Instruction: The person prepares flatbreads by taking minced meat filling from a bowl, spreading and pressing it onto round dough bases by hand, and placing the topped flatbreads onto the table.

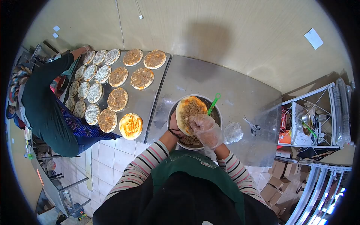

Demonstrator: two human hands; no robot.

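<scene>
My left hand (175, 125) grips the near-left edge of a round flatbread (181, 122), tilted over a metal bowl (219, 112). Crumbly, browned minced meat (193, 107) covers much of the bread, with orange sauce showing near its far rim. In a clear plastic glove, my right hand (206, 131) touches the topping with its fingers bunched together; whatever lies under them is hidden. More minced meat fills the bowl beneath. A green handle (214, 103) sticks out over the bowl's far right rim.
Scissors (252, 125) and a crumpled clear plastic bag (233, 133) lie right of the bowl. On the left table (150, 99) are several topped flatbreads, one with only sauce (131, 126). Another person (48, 105) stands at the left. A white rack (311, 116) is at right.
</scene>
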